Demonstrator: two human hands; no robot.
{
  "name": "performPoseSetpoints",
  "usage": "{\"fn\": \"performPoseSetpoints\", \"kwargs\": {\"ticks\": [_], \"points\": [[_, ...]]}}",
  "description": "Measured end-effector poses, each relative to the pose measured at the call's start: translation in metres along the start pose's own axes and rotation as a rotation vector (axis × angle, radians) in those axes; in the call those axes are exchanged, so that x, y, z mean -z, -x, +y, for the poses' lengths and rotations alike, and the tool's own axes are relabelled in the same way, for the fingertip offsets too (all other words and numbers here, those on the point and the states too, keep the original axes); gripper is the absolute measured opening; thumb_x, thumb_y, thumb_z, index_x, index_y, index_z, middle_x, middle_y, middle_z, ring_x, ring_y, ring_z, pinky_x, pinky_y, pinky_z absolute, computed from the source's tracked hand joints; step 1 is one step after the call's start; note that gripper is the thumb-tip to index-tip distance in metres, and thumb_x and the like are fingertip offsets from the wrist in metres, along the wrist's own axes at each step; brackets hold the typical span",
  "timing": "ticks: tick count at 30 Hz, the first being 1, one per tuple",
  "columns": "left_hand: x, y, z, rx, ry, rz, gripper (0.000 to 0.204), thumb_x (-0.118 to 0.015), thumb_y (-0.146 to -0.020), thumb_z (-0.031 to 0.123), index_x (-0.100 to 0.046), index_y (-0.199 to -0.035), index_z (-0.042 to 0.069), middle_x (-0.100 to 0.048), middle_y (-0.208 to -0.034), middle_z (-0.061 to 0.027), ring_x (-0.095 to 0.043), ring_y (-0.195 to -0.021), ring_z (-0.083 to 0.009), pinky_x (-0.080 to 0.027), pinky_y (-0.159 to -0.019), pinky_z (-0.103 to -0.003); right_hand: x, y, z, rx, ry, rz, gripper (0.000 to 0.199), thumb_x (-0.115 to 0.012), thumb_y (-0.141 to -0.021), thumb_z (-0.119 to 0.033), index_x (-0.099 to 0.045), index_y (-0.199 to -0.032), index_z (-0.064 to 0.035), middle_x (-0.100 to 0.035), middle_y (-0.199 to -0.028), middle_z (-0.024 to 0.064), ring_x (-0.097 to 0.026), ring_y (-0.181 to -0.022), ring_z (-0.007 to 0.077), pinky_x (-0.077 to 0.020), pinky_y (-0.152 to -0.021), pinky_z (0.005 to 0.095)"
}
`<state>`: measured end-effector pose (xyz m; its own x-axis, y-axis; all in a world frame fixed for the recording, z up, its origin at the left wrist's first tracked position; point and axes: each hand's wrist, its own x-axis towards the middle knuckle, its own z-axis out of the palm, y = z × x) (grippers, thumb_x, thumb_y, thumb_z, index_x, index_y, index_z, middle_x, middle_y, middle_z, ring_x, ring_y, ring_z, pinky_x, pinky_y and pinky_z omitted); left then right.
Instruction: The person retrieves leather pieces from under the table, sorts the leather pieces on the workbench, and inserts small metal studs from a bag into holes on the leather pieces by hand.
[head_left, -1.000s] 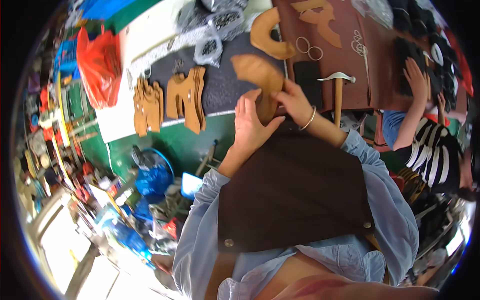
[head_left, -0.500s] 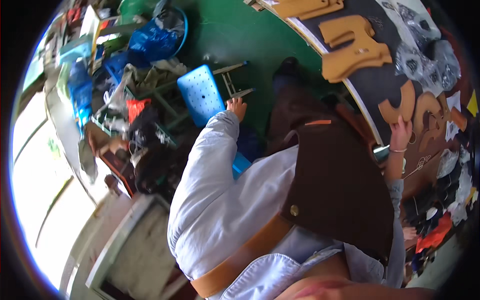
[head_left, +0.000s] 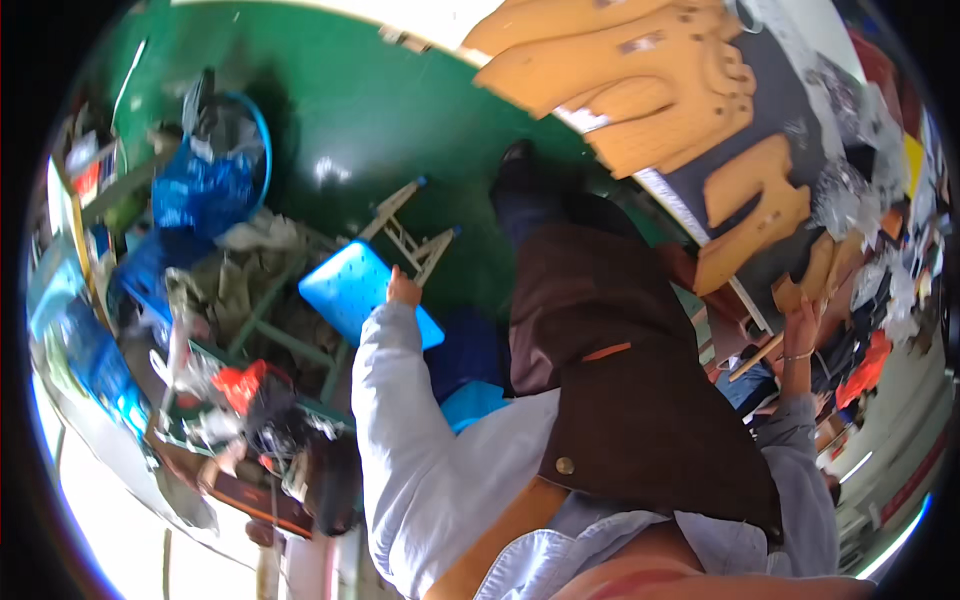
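Observation:
A stool with a blue seat (head_left: pixel 345 287) and pale legs (head_left: pixel 405 235) tips on its side by my left arm. My left hand (head_left: pixel 404 291) is closed on the seat's edge, beside the legs. At the table's near edge, my right hand (head_left: pixel 800 330) reaches out, fingers closed on a small tan leather-like piece (head_left: pixel 789 293). Part of that piece is hidden by the fingers. Other tan cut pieces (head_left: pixel 755 205) lie on the dark tabletop (head_left: pixel 790 70), and a larger overlapping group (head_left: pixel 650 90) covers its far part.
Green floor (head_left: pixel 330 100) runs ahead of me. On the left are a blue plastic bag (head_left: pixel 205 190), a metal frame (head_left: pixel 280 340) heaped with cloth, and a red bag (head_left: pixel 240 385). Clear plastic bags (head_left: pixel 850 195) line the table's right side.
The view has swung, bringing the table's far pieces closer. My left hand still grips the stool, now more tilted. My right hand stays on a tan piece, which now appears more edge-on.

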<state>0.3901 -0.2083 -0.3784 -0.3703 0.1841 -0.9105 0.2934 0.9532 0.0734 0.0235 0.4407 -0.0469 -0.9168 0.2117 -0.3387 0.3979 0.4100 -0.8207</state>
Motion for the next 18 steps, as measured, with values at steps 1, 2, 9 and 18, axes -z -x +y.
{"fn": "performPoseSetpoints", "kwargs": {"ticks": [1,2,9,18], "points": [[0.015,-0.005,-0.001,-0.088,0.073,0.073,0.029,-0.068,-0.064,0.036,-0.068,-0.082,0.013,-0.064,-0.086,-0.0075,-0.055,-0.094,-0.0262,-0.017,-0.103,-0.053,0.016,0.006,0.007,0.013,0.155,0.024,0.035,-0.054,-0.080,-0.003,-0.051,-0.115,-0.0094,-0.052,-0.110,0.0070,-0.053,-0.097,0.0208,-0.0447,-0.083,0.0335],[0.024,-0.006,0.003,-0.115,0.104,0.098,0.027,-0.065,-0.066,0.034,-0.068,-0.083,0.013,-0.064,-0.088,-0.0071,-0.055,-0.096,-0.0252,-0.018,-0.102,-0.053,0.024,0.005,0.018,0.019,0.303,0.026,0.035,-0.053,-0.081,-0.005,-0.050,-0.116,-0.0094,-0.052,-0.109,0.0070,-0.053,-0.097,0.0200,-0.0447,-0.083,0.0331],[0.116,-0.005,0.031,-0.132,0.063,0.051,0.044,-0.068,-0.060,0.052,-0.066,-0.089,0.018,-0.065,-0.088,-0.0048,-0.058,-0.093,-0.0264,-0.027,-0.093,-0.055,-0.068,0.003,-0.029,-0.305,-0.001,0.132,0.050,-0.059,-0.076,-0.008,-0.035,-0.119,-0.0034,-0.055,-0.097,0.0108,-0.059,-0.076,0.0184,-0.0504,-0.055,0.0283],[0.182,-0.049,0.000,-0.107,0.182,0.118,0.044,-0.068,-0.062,0.048,-0.064,-0.093,0.017,-0.065,-0.091,-0.0058,-0.057,-0.094,-0.0277,-0.029,-0.092,-0.054,-0.079,0.020,-0.031,-0.164,-0.204,0.134,0.049,-0.058,-0.077,-0.006,-0.033,-0.119,-0.0024,-0.057,-0.094,0.0106,-0.059,-0.074,0.0160,-0.0496,-0.055,0.0257]]}}
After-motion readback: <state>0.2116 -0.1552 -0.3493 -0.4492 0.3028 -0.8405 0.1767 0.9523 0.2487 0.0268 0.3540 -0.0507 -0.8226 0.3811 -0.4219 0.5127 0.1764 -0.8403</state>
